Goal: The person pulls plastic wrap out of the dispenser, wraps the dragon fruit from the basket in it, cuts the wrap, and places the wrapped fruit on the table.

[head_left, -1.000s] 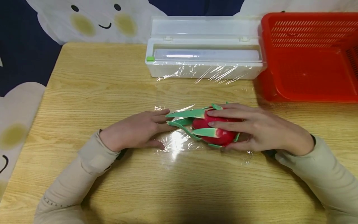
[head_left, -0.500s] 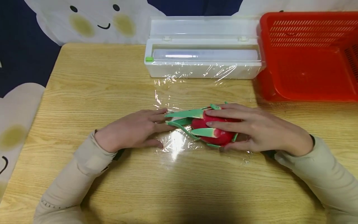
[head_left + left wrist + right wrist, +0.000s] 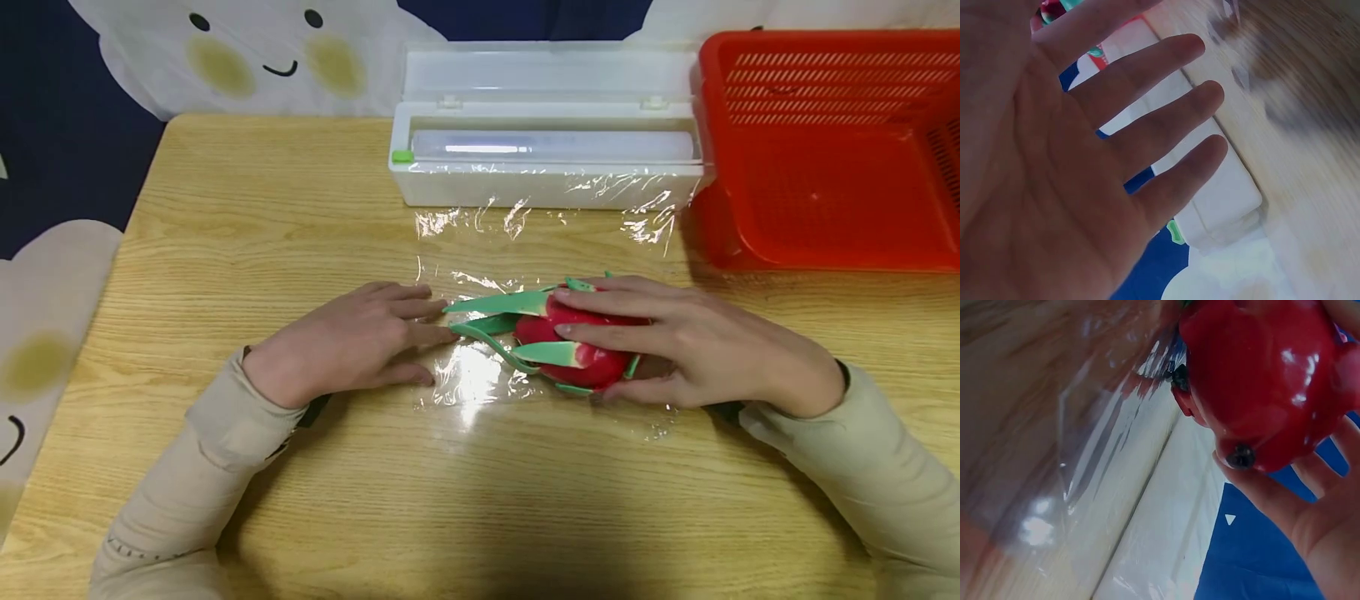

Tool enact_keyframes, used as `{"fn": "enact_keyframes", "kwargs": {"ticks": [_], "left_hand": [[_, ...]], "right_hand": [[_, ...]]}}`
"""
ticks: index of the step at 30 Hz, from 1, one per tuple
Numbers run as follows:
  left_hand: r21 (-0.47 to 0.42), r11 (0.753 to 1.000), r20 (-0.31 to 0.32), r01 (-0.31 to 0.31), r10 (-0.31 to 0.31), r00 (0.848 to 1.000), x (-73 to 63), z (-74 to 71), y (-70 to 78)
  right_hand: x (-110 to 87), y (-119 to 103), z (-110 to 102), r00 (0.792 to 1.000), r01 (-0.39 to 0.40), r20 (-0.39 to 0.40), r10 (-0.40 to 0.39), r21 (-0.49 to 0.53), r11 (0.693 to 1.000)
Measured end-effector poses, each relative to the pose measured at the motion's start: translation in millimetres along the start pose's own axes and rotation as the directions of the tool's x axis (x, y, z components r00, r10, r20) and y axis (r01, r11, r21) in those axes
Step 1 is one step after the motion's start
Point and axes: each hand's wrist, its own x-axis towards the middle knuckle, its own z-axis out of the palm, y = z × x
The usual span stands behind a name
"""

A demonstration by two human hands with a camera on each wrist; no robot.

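Note:
A red dragon fruit (image 3: pixel 534 332) with long green scales lies on its side on a sheet of cling film (image 3: pixel 468 379) spread over the table. My right hand (image 3: pixel 697 342) holds it from the right, fingers over the top and thumb at the near side. In the right wrist view the glossy red fruit (image 3: pixel 1260 381) sits against the fingers, with the film beside it. My left hand (image 3: pixel 348 346) is held with fingers spread and extended, its fingertips right by the tips of the green scales. The left wrist view shows that palm (image 3: pixel 1066 175) holding nothing.
Behind the fruit stands a white cling film box (image 3: pixel 551 187) with its lid up, a film roll (image 3: pixel 555 146) inside and a green slider (image 3: pixel 402 157) at its left end. To its right is a red plastic basket (image 3: pixel 817 200). A cloud-patterned cloth (image 3: pixel 247 42) hangs behind the table.
My left hand has drawn a little to the left, off the film's edge. The film by the box catches the light differently. My right hand and the dragon fruit stay in place.

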Motion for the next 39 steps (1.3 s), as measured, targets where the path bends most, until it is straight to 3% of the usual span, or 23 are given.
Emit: {"fn": "enact_keyframes", "kwargs": {"ticks": [9, 16, 21, 28, 39], "left_hand": [[0.007, 0.999, -0.042, -0.052, 0.053, 0.998, 1.6, 0.4, 5.3], [0.052, 0.994, -0.081, -0.094, 0.098, 0.992, 1.7, 4.6, 11.3], [0.112, 0.989, -0.092, -0.095, 0.105, 0.99, 1.2, 5.3, 17.5], [0.119, 0.99, -0.086, -0.079, 0.09, 0.992, -0.1, 6.3, 23.1], [0.188, 0.971, -0.212, -0.149, 0.189, 0.959, -2.3, 12.3, 33.1]], "right_hand": [[-0.4, -4.2, -5.8, 0.998, -0.054, 0.031, 0.055, -0.045, 0.998], [-0.4, -6.2, -11.3, 0.999, -0.039, 0.017, 0.04, -0.071, 0.997], [-0.1, -7.7, -13.0, 1.0, -0.024, 0.001, 0.024, -0.078, 0.997], [-1.2, -12.6, -14.9, 0.999, -0.041, 0.003, 0.041, -0.101, 0.994], [-7.8, -16.4, -19.6, 0.996, -0.08, -0.059, 0.07, -0.193, 0.978]]}}
